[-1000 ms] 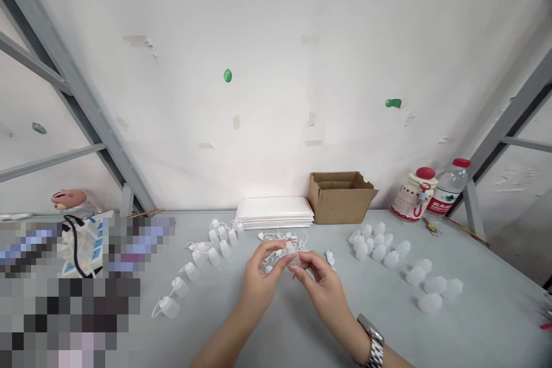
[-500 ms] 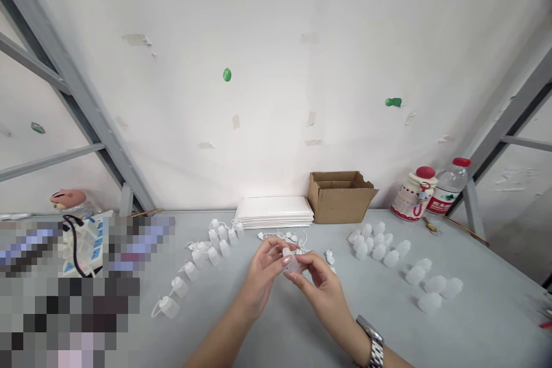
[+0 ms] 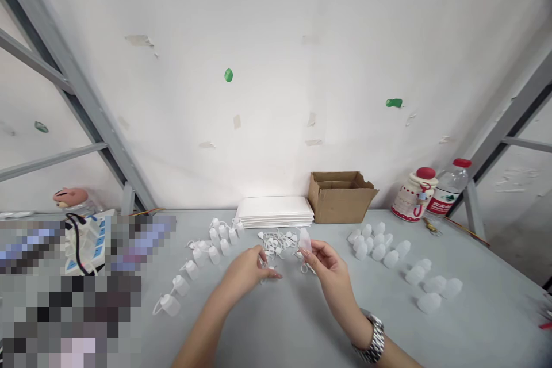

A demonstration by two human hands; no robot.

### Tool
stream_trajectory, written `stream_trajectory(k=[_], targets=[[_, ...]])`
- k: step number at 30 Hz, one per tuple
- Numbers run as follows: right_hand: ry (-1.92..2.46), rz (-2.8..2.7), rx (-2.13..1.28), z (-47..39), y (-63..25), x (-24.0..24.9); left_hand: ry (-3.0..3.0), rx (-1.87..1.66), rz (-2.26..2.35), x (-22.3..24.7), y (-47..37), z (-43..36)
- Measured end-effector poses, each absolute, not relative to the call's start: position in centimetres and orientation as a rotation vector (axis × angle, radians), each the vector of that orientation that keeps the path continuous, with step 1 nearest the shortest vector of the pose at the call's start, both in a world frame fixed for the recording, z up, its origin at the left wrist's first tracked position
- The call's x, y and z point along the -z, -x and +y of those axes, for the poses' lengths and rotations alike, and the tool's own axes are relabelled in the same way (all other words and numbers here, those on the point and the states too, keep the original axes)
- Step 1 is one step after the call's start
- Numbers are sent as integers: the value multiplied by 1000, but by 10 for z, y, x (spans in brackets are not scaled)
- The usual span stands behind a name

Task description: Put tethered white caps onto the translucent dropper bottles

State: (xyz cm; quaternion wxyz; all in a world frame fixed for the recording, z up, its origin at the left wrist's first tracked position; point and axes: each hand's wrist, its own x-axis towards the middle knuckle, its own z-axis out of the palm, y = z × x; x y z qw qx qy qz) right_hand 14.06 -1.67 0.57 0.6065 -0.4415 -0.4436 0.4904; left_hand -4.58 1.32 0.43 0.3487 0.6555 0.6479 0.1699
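Observation:
A small translucent white bottle (image 3: 305,240) stands upright in the pinch of my right hand (image 3: 330,267), held between thumb and fingers. My left hand (image 3: 245,273) is low over the table, its thumb and forefinger apart around a small white cap (image 3: 271,269); whether they touch it is hard to see. Just beyond both hands lies a loose pile of white caps with straps (image 3: 276,243). To the left, capped bottles (image 3: 169,305) with looped straps stand in a slanting line. Several uncapped bottles (image 3: 378,251) are grouped on the right.
Behind the pile are a stack of flat white boxes (image 3: 275,211) and an open cardboard box (image 3: 342,201). At the back right stand a red-topped jar (image 3: 409,198) and a water bottle (image 3: 448,192). A power strip (image 3: 88,244) lies at left, beside a blurred area.
My hands have parted from around the bottle. The left has moved left and down to the caps, while the right keeps the bottle and has shifted slightly right. More of the cap pile shows.

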Motion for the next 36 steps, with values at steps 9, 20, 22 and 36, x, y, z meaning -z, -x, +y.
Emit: stream_trajectory(k=[9, 20, 22, 36], targets=[[1034, -1138, -1057, -20, -134, -4, -1889, -510, 1748, 3, 34, 10], [1026, -1177, -1111, -17, -133, 7, -1958, -593, 1707, 10, 21, 7], [1029, -1179, -1117, -17, -133, 8, -1956, -609, 1712, 11, 22, 7], [1173, -1450, -722, -20, -131, 16, -970, -1184, 1097, -5, 14, 10]])
